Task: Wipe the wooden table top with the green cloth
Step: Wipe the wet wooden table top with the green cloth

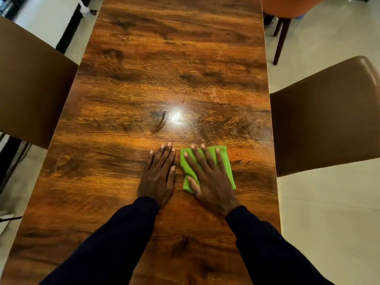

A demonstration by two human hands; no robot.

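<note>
- A long wooden table [164, 68] stretches away from the person, its dark grain glossy.
- A green cloth [223, 150], folded to a rough rectangle, lies flat on the table's near half, right of the middle line.
- The right hand [209, 177] lies palm down on the cloth with fingers spread wide and straight. It covers most of the cloth, and green shows round the fingers and at both sides.
- The left hand [157, 175] rests flat on bare wood just beside the cloth, not touching it, with fingers straight and close together.
- Dark sleeves [123, 233] cover both arms to the wrists.
- A bright glare [176, 117] shines on the wood beyond the fingertips.
- A brown chair [30, 83] stands at the table's left edge, and a second brown chair [324, 112] at its right edge.
- An orange seat [287, 7] is partly in view at the far right corner.
- The floor [329, 202] is pale and glossy.
</note>
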